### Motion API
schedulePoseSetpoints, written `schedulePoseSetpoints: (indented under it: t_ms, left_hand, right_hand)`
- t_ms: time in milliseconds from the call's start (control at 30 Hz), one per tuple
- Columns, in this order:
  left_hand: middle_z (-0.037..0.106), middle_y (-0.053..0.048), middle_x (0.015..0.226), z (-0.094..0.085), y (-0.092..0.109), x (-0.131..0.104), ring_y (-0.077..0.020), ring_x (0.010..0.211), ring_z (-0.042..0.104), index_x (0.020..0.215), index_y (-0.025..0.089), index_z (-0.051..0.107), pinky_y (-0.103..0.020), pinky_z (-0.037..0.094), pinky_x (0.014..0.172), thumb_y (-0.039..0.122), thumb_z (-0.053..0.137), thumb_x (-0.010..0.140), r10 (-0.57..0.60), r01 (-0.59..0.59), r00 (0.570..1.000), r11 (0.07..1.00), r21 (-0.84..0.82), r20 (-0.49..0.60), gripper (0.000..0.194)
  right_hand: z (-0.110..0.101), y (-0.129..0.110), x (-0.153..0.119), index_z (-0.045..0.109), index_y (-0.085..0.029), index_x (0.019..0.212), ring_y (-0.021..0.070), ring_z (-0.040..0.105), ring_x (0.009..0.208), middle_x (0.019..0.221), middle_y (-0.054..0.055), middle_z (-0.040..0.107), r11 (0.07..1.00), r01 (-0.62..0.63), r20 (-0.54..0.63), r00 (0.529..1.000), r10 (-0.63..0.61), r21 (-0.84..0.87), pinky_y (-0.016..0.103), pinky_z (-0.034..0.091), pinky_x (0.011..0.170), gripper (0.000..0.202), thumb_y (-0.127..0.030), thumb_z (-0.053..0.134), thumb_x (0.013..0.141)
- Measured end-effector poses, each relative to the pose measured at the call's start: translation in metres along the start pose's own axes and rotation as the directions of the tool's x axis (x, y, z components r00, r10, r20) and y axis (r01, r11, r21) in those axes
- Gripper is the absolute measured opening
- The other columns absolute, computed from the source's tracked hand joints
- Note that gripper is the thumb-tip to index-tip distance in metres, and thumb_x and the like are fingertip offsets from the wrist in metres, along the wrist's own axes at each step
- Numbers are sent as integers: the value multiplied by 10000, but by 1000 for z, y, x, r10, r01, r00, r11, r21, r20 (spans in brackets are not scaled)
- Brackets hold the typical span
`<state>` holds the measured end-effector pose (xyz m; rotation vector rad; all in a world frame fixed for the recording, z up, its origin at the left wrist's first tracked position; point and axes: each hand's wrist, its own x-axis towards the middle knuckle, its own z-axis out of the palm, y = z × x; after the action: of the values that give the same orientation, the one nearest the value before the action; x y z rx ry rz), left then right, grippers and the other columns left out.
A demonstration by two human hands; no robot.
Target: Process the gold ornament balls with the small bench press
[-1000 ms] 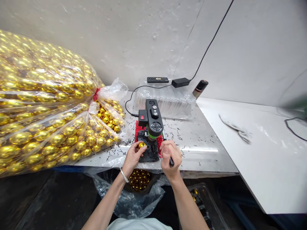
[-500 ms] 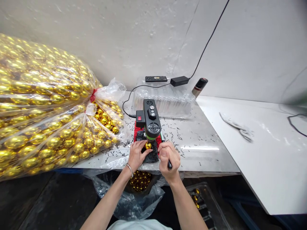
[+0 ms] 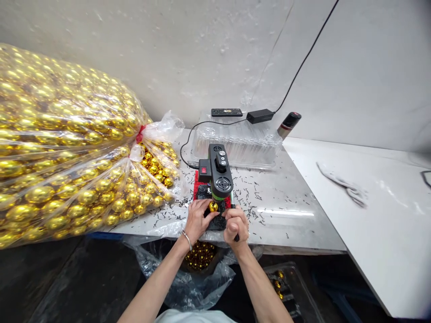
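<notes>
A small shiny gold ball [image 3: 213, 206] is pinched between the thumb and fingers of my left hand [image 3: 197, 220]. It sits right under the front end of a black press-like machine [image 3: 220, 172] with round vents, buttons and a green ring below. My right hand [image 3: 236, 226] is wrapped round the black handle [image 3: 236, 237] of a lever at the machine's right side. Under the machine lies a red mat [image 3: 196, 190] with a black base on it. The contact between ball and machine is hidden from above.
A huge clear bag of gold balls [image 3: 67, 157] fills the left. Behind the machine are a clear plastic tray [image 3: 235, 143], a power adapter [image 3: 260, 116] and a spray can [image 3: 288, 125]. Black scraps litter the table [image 3: 286, 224]. A glove [image 3: 343, 184] lies right. Below is a plastic-lined bin [image 3: 198, 287].
The view has turned slightly left, so everything sits further right. My right hand and the lever handle have come a little closer to the machine. My left hand still holds the gold ball.
</notes>
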<state>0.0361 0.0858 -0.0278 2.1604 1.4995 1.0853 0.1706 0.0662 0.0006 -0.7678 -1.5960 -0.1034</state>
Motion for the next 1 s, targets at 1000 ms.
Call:
schedulePoseSetpoints:
  t_ms: [1000]
  left_hand:
    - [595, -166, 1085, -96, -34, 44, -285, 1118, 509, 903, 127, 601, -500, 379, 997, 111, 436, 890, -225, 278, 949, 928, 250, -219, 166]
  right_hand:
    - [-17, -37, 57, 419, -189, 633, 115, 470, 635, 655, -6, 466, 973, -199, 22, 980, 198, 117, 273, 364, 578, 271, -64, 404, 873]
